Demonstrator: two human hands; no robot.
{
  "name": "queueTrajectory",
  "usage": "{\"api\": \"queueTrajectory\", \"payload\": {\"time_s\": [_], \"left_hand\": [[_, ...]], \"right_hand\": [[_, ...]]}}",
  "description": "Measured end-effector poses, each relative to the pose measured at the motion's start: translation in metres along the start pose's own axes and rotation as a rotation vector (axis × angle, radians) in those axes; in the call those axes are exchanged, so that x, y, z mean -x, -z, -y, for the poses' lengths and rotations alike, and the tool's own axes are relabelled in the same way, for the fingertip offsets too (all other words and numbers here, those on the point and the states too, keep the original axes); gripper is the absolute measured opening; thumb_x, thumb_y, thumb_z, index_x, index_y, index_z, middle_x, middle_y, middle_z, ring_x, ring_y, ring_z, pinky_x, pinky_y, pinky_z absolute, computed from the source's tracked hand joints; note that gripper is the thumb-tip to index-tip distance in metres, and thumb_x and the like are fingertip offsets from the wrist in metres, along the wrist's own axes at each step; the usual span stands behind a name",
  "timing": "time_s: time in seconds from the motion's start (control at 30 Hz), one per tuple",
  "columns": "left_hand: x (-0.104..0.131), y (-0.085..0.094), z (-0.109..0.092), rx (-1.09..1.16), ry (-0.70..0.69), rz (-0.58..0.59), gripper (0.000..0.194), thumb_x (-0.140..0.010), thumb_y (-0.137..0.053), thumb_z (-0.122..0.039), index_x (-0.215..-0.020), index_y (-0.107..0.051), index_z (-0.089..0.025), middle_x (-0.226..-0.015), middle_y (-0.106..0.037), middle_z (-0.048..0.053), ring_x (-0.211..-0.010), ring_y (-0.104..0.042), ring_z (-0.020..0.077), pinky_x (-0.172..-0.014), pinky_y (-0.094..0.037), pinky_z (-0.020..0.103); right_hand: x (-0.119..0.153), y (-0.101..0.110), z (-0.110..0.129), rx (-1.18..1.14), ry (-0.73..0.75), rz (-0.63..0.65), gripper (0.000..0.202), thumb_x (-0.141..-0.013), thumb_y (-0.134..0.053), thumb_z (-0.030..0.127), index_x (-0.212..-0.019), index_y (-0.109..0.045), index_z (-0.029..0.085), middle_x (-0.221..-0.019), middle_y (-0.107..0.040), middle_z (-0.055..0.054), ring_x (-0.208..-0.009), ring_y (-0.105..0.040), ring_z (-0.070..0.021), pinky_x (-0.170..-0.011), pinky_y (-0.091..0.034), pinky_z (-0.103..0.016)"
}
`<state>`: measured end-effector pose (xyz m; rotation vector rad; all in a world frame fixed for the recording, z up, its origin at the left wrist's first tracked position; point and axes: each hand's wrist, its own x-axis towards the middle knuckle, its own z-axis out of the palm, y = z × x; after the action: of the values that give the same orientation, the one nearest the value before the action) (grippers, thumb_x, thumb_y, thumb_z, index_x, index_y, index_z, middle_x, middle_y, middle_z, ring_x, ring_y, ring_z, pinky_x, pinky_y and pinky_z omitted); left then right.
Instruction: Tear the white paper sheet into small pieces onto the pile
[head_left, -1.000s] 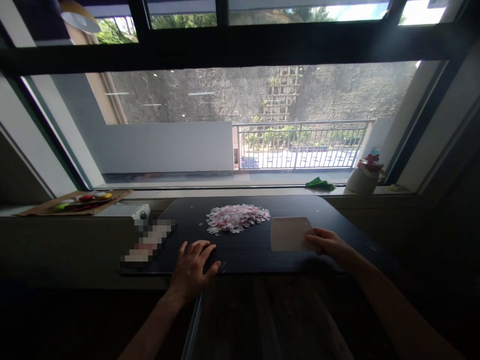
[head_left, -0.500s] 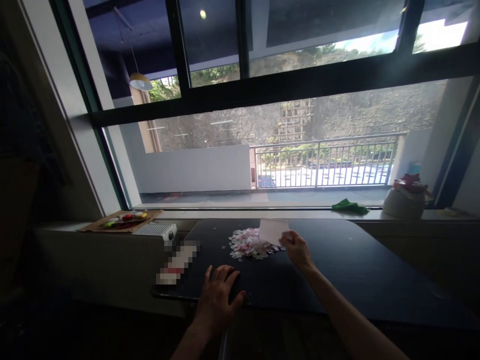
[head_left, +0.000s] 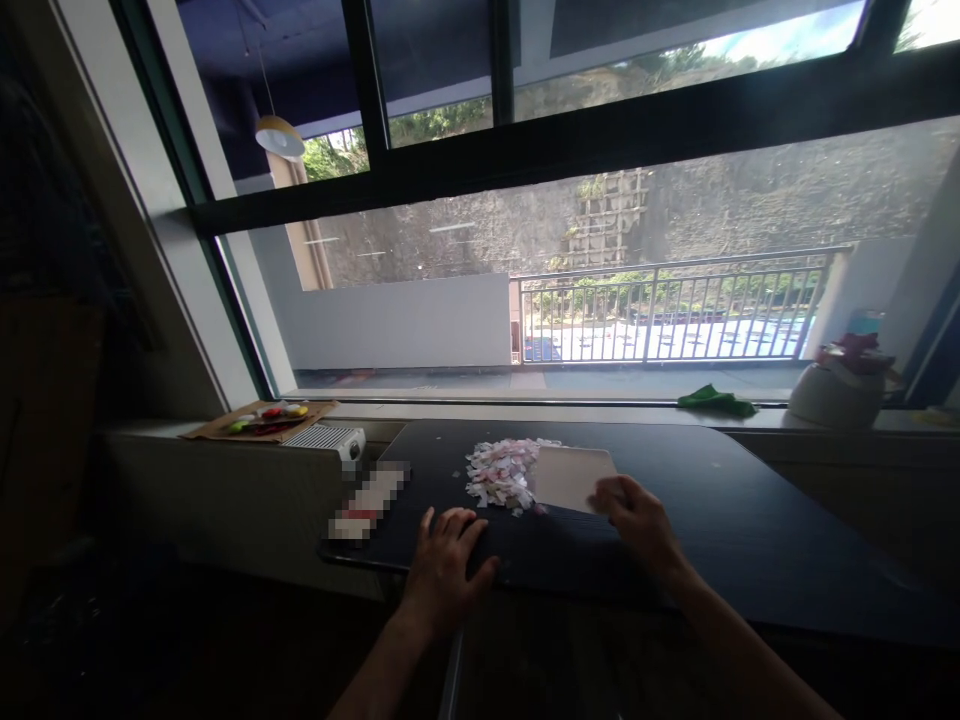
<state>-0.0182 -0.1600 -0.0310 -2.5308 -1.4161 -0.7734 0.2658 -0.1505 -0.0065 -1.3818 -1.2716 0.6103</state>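
Note:
My right hand (head_left: 634,515) is closed on the right edge of a pale, flat rectangular card (head_left: 574,478). The card is tilted, and its left edge meets a heap of small white and pinkish paper scraps (head_left: 501,472), covering part of it. Whether the card touches the table cannot be made out. My left hand (head_left: 448,565) rests near the front edge of the dark table (head_left: 675,455), fingers spread and holding nothing. It lies just in front of the paper scraps, apart from them.
A blurred-out flat item (head_left: 369,505) lies at the table's left edge. Beyond it are a white box with a grille (head_left: 330,442) and a brown board (head_left: 217,425) bearing colourful pieces. On the sill sit a green cloth (head_left: 716,401) and a whitish container (head_left: 838,390). A large window stands behind.
My right hand has drawn the card to the right and nearer to me, uncovering more of the heap's middle. My left hand stays at the front edge. The view has shifted slightly.

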Motion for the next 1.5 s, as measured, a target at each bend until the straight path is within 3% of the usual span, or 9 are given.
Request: {"api": "queueTrajectory", "payload": {"time_s": [0.13, 0.27, 0.43, 0.87, 1.1, 1.5], "left_hand": [[0.000, 0.001, 0.001, -0.009, 0.000, 0.007, 0.040, -0.085, -0.048, -0.045, -0.117, -0.057, -0.024, -0.119, -0.058, 0.007, -0.116, -0.047, 0.0264, -0.108, -0.023, 0.059], [-0.002, 0.004, 0.000, -0.007, 0.006, 0.025, 0.039, -0.085, -0.048, -0.044, -0.116, -0.057, -0.023, -0.119, -0.058, 0.008, -0.116, -0.047, 0.0265, -0.107, -0.023, 0.059], [-0.002, 0.006, -0.002, -0.003, 0.011, 0.026, 0.039, -0.085, -0.047, -0.044, -0.116, -0.058, -0.022, -0.120, -0.058, 0.008, -0.117, -0.047, 0.0268, -0.107, -0.022, 0.059], [-0.002, 0.004, 0.000, -0.010, 0.009, 0.023, 0.040, -0.085, -0.047, -0.044, -0.117, -0.057, -0.022, -0.120, -0.058, 0.009, -0.117, -0.047, 0.0265, -0.107, -0.021, 0.059], [-0.001, 0.003, 0.001, -0.005, -0.003, -0.002, 0.039, -0.085, -0.047, -0.044, -0.117, -0.058, -0.024, -0.120, -0.058, 0.007, -0.117, -0.047, 0.0264, -0.108, -0.022, 0.058], [-0.002, 0.006, -0.001, -0.013, 0.016, 0.030, 0.041, -0.086, -0.046, -0.045, -0.118, -0.057, -0.023, -0.121, -0.058, 0.008, -0.118, -0.046, 0.0266, -0.108, -0.022, 0.058]], "right_hand": [[0.007, 0.003, -0.004, 0.025, -0.033, -0.108, 0.023, -0.070, -0.056, 0.041, -0.078, -0.061, 0.020, -0.070, -0.062, -0.002, -0.067, -0.057, -0.0199, -0.061, -0.046, -0.031], [0.012, 0.006, -0.001, 0.016, -0.088, -0.090, 0.020, -0.066, -0.054, 0.036, -0.075, -0.061, 0.020, -0.069, -0.061, -0.002, -0.066, -0.056, -0.0194, -0.060, -0.044, -0.030], [0.014, 0.006, 0.005, 0.020, -0.099, -0.161, 0.021, -0.064, -0.054, 0.037, -0.075, -0.061, 0.021, -0.069, -0.061, -0.002, -0.067, -0.056, -0.0198, -0.061, -0.045, -0.030], [0.016, 0.006, 0.004, -0.046, -0.097, -0.046, 0.021, -0.064, -0.053, 0.036, -0.074, -0.061, 0.019, -0.068, -0.060, -0.001, -0.064, -0.054, -0.0180, -0.058, -0.043, -0.028], [0.016, 0.006, 0.005, 0.023, -0.031, -0.064, 0.020, -0.066, -0.053, 0.035, -0.074, -0.061, 0.019, -0.066, -0.059, 0.000, -0.062, -0.052, -0.0163, -0.058, -0.041, -0.027], [0.016, 0.007, 0.003, -0.070, -0.098, -0.034, 0.020, -0.065, -0.054, 0.033, -0.075, -0.063, 0.018, -0.068, -0.061, -0.001, -0.064, -0.055, -0.0175, -0.057, -0.044, -0.028]]}}
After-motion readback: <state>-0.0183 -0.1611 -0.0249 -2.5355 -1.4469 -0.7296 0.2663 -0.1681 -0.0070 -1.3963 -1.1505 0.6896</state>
